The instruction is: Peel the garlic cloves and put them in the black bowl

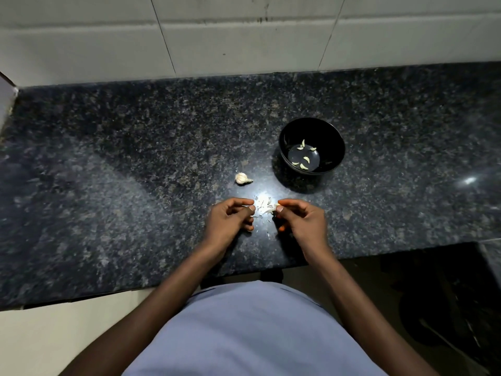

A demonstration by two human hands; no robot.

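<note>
Right hand (303, 221) pinched a garlic clove (276, 206) over scattered peels (263, 204) on the granite counter (135, 158). Left hand (230, 218) was just beside, fingers curled, maybe pinching skin, unclear. Peeled cloves (303, 158) lay in the black bowl (333, 137); part of a garlic bulb (242, 178) sat left of it.

Dim overall, bright glare patch on the granite counter (108, 147) near centre, dark corners, wide-angle bending at edges, slightly soft focus

Speckled dark granite counter (108, 164), black bowl (336, 147), garlic bulb piece (243, 178), scattered peel scraps (262, 204)
</note>
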